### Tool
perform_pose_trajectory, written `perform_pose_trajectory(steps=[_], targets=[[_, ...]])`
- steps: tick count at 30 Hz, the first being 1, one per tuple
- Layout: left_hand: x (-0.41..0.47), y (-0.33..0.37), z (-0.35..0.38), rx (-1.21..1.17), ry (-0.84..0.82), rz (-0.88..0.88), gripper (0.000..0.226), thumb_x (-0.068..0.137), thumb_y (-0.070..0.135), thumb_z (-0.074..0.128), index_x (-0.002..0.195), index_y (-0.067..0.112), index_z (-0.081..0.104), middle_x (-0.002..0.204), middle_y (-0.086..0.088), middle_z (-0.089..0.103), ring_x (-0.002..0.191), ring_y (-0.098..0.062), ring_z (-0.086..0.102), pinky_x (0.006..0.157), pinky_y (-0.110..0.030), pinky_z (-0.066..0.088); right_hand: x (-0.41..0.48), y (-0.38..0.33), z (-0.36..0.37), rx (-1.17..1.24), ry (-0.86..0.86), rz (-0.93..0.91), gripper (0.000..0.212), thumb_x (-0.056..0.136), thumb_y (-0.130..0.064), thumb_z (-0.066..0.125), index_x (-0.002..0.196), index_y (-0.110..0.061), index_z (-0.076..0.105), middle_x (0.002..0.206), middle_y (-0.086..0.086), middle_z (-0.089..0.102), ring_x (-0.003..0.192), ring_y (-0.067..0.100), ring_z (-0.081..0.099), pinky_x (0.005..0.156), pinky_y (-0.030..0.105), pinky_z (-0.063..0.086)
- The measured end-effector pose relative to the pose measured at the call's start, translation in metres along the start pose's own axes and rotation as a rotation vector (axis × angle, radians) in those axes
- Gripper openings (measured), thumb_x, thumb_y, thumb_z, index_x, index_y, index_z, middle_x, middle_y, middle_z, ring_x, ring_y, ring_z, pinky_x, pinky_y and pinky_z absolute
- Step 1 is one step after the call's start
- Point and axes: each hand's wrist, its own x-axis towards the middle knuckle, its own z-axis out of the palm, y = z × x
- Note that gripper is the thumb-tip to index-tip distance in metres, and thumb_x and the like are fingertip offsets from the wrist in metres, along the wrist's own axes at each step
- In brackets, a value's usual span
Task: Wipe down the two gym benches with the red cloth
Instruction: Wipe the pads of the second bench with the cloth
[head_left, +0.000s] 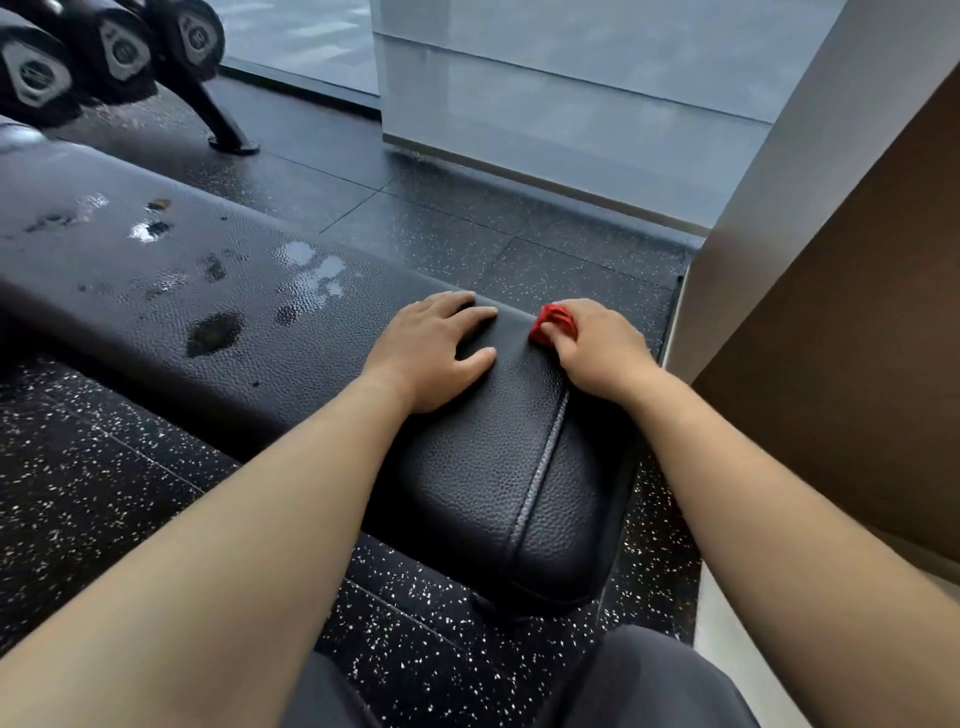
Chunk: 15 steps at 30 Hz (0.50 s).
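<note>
A black padded gym bench (483, 467) runs from the lower middle up to the far left, its end pad nearest me. Wet patches and dark smears (218, 291) lie on its long pad further left. My right hand (597, 348) is closed around the bunched red cloth (555, 323) and presses it on the far right corner of the end pad. My left hand (434, 348) lies flat on the pad just left of it, fingers spread, holding nothing. Only one bench is clearly in view.
A dumbbell rack (104, 57) with black dumbbells stands at the top left, one foot (231, 140) on the speckled black rubber floor (467, 228). A glass wall (571, 93) lies beyond. A brown and white wall panel (841, 332) is close on the right. My grey trouser knees (649, 686) show below.
</note>
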Motion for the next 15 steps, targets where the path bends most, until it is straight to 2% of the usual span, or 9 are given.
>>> perform_pose_trajectory(steps=[5,9,12,15], targets=[[0.001,-0.002,0.002,0.005,0.001,0.008,0.061,0.083,0.057,0.038,0.139,0.033,0.041,0.149,0.004,0.034,0.139,-0.016,0.028,0.115,-0.035,0.02,-0.038,0.001,0.005,-0.055,0.122,-0.122,0.043,0.093,-0.038,0.048,0.134,-0.026,0.048,0.142,-0.005,0.045,0.132,0.019,0.037,0.108,0.045,0.027],[0.001,-0.003,0.003,0.034,-0.015,0.019,0.055,0.091,0.051,0.045,0.142,0.033,0.036,0.153,0.004,0.029,0.142,-0.015,0.022,0.117,-0.033,0.015,-0.086,-0.002,0.011,-0.052,0.17,-0.191,0.053,0.087,-0.051,0.037,0.133,-0.027,0.049,0.142,-0.009,0.045,0.134,0.015,0.035,0.109,0.045,0.025],[0.0,-0.002,0.003,0.05,-0.035,0.009,0.056,0.091,0.051,0.043,0.144,0.034,0.032,0.155,0.005,0.025,0.143,-0.015,0.018,0.117,-0.033,0.012,-0.087,-0.003,0.016,-0.023,0.224,-0.147,0.052,0.085,-0.054,0.037,0.128,-0.03,0.055,0.138,-0.01,0.05,0.131,0.013,0.039,0.108,0.042,0.024],[0.001,-0.003,0.003,0.041,-0.032,0.002,0.059,0.089,0.057,0.042,0.143,0.035,0.033,0.154,0.006,0.026,0.143,-0.014,0.019,0.117,-0.035,0.014,-0.058,-0.006,0.016,-0.035,0.208,-0.088,0.043,0.091,-0.051,0.044,0.128,-0.032,0.054,0.139,-0.01,0.048,0.131,0.012,0.037,0.109,0.04,0.02]])
